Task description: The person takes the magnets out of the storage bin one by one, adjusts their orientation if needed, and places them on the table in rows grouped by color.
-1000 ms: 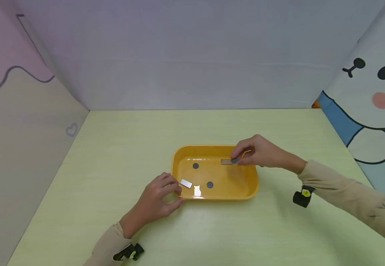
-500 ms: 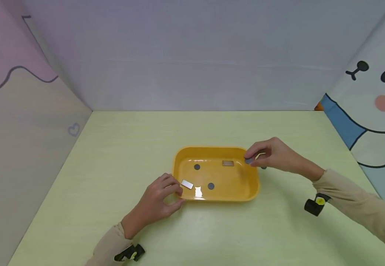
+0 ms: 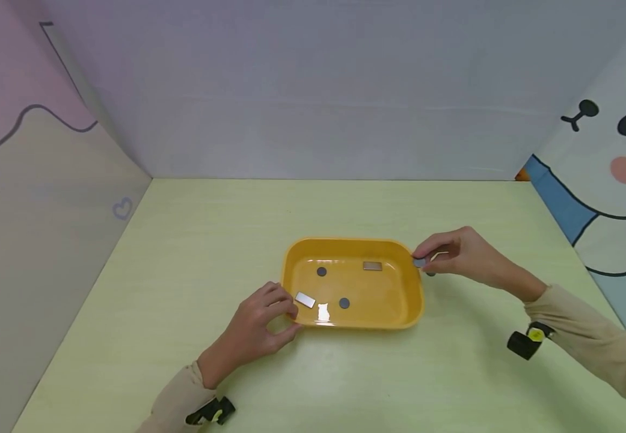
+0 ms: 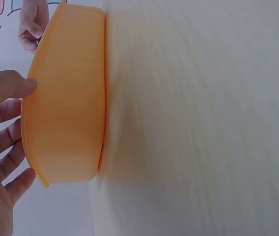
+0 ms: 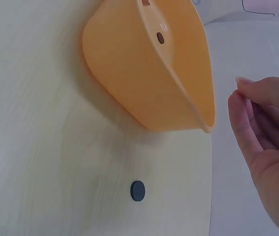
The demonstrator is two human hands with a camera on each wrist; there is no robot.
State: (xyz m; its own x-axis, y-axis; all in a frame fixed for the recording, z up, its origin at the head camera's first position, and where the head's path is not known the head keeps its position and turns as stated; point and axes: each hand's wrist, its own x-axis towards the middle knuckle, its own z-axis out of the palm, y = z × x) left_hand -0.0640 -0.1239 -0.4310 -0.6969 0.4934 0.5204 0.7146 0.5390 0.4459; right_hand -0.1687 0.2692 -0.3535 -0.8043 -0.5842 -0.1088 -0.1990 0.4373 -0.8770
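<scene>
My left hand [image 3: 260, 325] grips the near left corner of a yellow tray [image 3: 353, 325]; in the left wrist view the thumb lies on the tray's rim, with the fingers behind it. Just beyond the tray's right rim, my right hand [image 3: 466, 258] pinches a grey disc [image 3: 419, 263] between thumb and fingertips. That disc is hidden in the right wrist view. Inside the tray lie two dark grey discs, the rear disc [image 3: 321, 272] and the front disc [image 3: 344, 303]. It also holds a shiny silver rectangular block [image 3: 305, 300] near my left fingers and a duller rectangular block [image 3: 372, 266] at the back right.
Another dark disc [image 5: 137, 191] sits on the table to the right of the tray, partly covered by my right hand in the head view. A pale wood-grain table [image 3: 220, 240] surrounds the tray. Panels with printed drawings stand left and right, and a plain panel [image 3: 334, 120] behind.
My right hand has carried the grey disc from over the tray, beside the back right block, rightward past the rim. My left hand stays on the tray corner.
</scene>
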